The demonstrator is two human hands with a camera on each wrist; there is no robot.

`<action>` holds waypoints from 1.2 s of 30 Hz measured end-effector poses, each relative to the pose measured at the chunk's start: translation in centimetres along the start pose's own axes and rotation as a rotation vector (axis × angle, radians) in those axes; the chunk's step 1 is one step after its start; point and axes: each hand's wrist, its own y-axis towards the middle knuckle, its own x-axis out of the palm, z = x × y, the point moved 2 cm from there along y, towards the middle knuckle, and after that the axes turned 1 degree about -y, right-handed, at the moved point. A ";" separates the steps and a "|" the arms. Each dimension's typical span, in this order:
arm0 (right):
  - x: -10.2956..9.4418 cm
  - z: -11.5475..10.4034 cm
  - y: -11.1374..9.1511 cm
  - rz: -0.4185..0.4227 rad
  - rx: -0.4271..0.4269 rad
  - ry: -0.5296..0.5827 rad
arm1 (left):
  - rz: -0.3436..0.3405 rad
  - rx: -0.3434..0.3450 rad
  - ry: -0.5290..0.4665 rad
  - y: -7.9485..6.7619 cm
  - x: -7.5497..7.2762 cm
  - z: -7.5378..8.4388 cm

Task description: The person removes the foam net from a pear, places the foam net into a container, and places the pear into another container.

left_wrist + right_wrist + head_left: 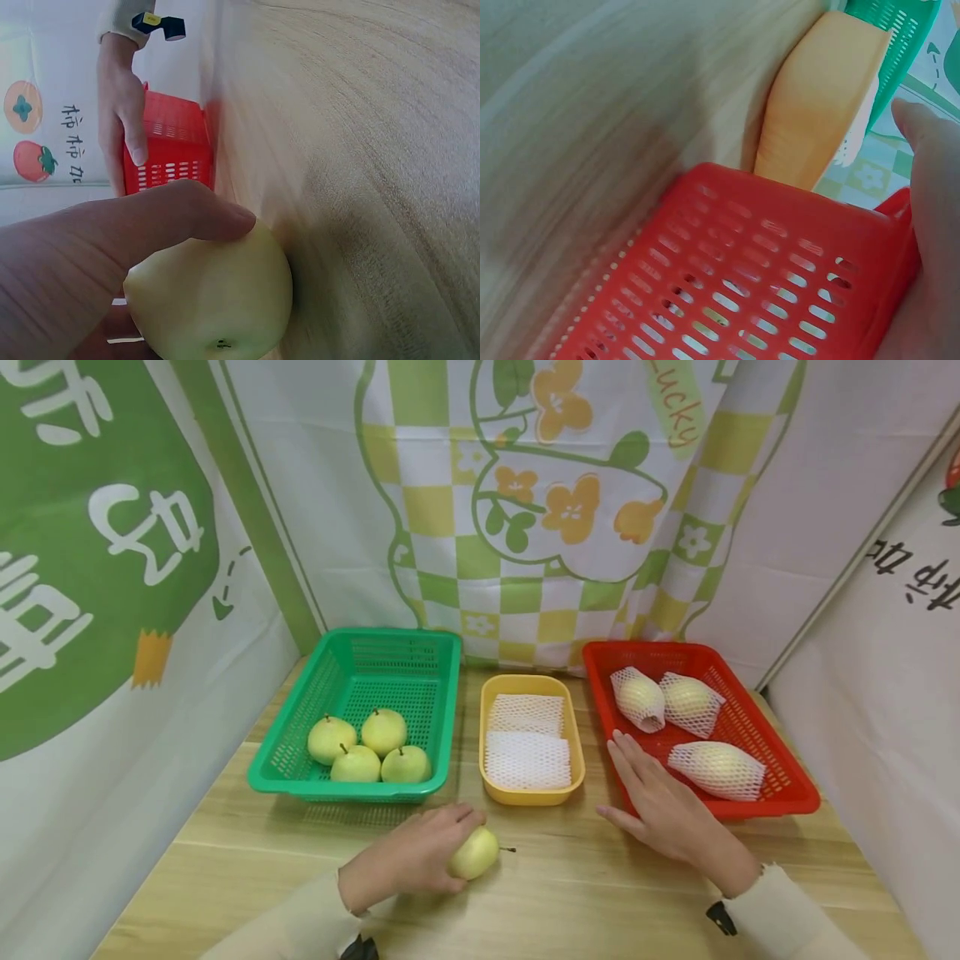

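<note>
My left hand (pixel 437 852) grips a pale green-yellow pear (pixel 476 853) at the wooden table's near side, its stem pointing right. In the left wrist view the thumb lies along the pear (pixel 214 296), and the other fingers are mostly hidden behind it. My right hand (pixel 663 806) is held with fingers straight over the near left corner of the red basket (pixel 787 793). Whether it touches the rim I cannot tell. Inside that basket lie three pears in white foam nets, one of them a netted pear (pixel 717 769) close to the hand.
A green basket (pixel 442 718) at the left holds several bare pears (pixel 356 764). Between the baskets stands a yellow tray (pixel 532 797) with white foam nets (pixel 528 760). A printed cloth (pixel 495 602) hangs behind, and white panels close off both sides.
</note>
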 end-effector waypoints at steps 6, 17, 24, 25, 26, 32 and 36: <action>0.5 -0.2 0.1 0.044 -0.001 -0.063 | 0.024 -0.006 -0.034 0.0 0.1 -0.3; 0.6 -0.5 0.0 0.079 -0.010 -0.092 | 0.188 0.038 -0.269 -0.8 -2.8 -0.5; 0.5 -0.5 0.0 0.034 0.023 -0.080 | 0.297 0.044 -0.306 -1.1 -6.5 -1.3; 0.5 -0.5 0.0 0.030 0.026 -0.079 | 0.317 0.047 -0.296 -1.1 -7.0 -1.6; 0.5 -0.5 0.0 0.025 0.029 -0.079 | 0.337 0.048 -0.283 -1.2 -7.5 -2.0; 0.7 -0.3 0.0 0.022 0.032 -0.086 | 0.437 0.007 -0.242 -1.3 -10.4 -5.0; 0.7 -0.3 0.1 0.028 0.027 -0.092 | 0.481 -0.071 -0.215 -1.3 -12.5 -7.8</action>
